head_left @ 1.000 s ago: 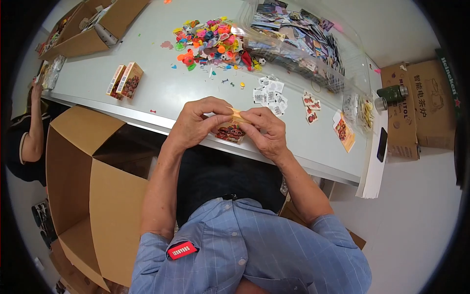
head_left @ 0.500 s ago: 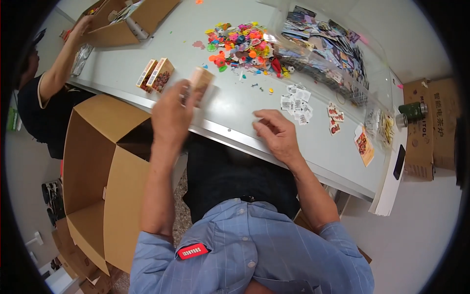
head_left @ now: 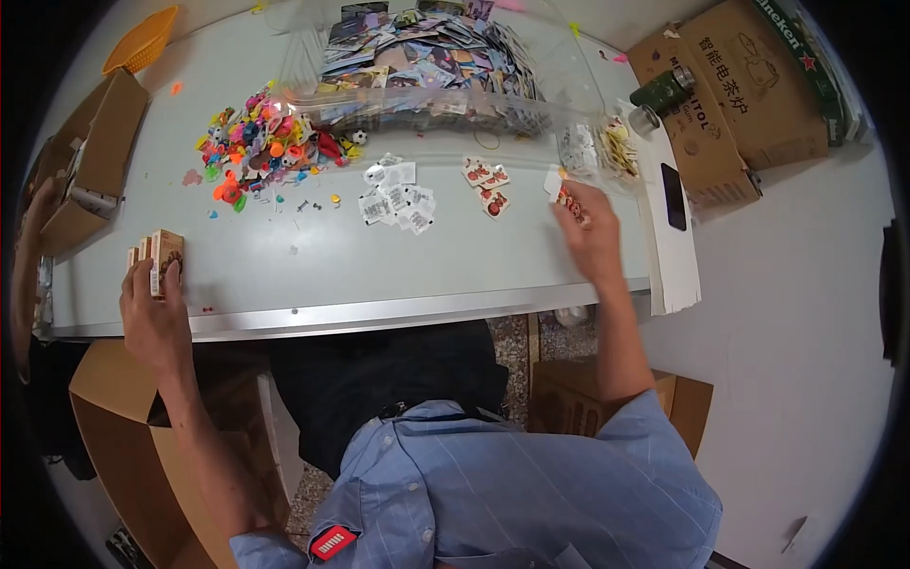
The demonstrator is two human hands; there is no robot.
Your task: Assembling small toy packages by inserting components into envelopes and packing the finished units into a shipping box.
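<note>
Small packed boxes point(head_left: 159, 261) stand in a short row at nine o'clock on the grey table point(head_left: 313, 275), the left hand point(head_left: 152, 318) curled loosely around the nearest, so a few look finished. Toward eleven o'clock a heap of bright little toys point(head_left: 265, 147) lies unpacked, then loose white packets point(head_left: 398, 199). At twelve a clear tray point(head_left: 427, 104) holds picture cards. At two o'clock the right hand point(head_left: 592, 237) pinches a small card point(head_left: 559, 190).
</note>
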